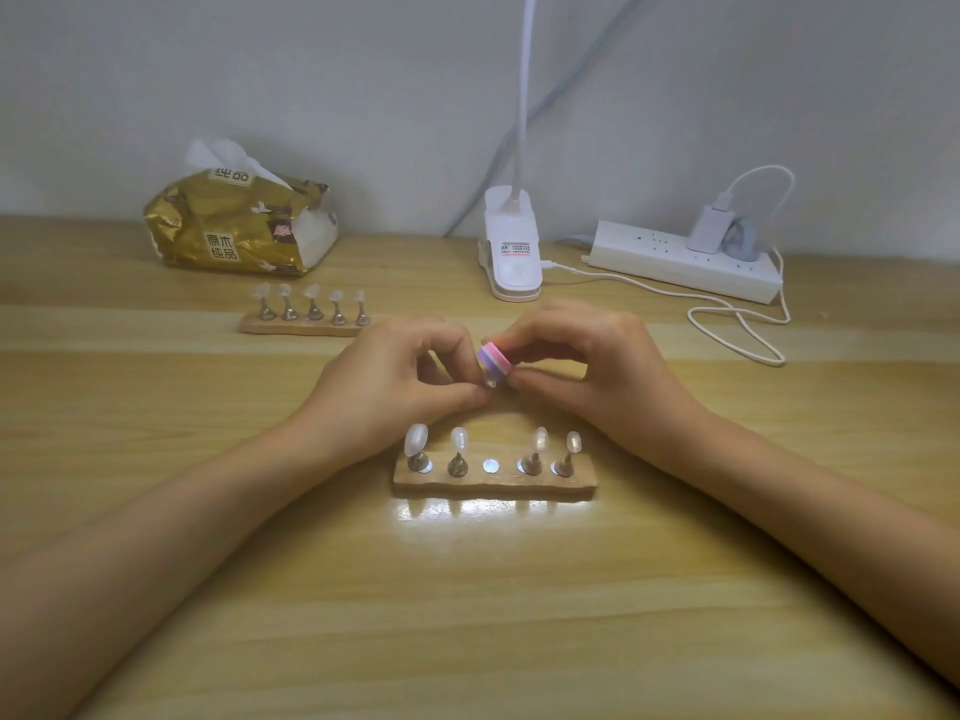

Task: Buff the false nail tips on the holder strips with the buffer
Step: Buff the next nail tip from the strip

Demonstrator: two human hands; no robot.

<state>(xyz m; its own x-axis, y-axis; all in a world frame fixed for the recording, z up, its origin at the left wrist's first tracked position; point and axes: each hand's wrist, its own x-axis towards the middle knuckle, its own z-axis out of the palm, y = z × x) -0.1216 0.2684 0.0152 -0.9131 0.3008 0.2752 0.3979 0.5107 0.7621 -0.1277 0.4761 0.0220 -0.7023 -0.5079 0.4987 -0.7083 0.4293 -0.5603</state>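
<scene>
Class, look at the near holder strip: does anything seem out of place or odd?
The near strip's middle disc is bare between four standing tips. The left hand pinches one tip against the buffer.

Home desk: tissue pack, power strip.
</scene>
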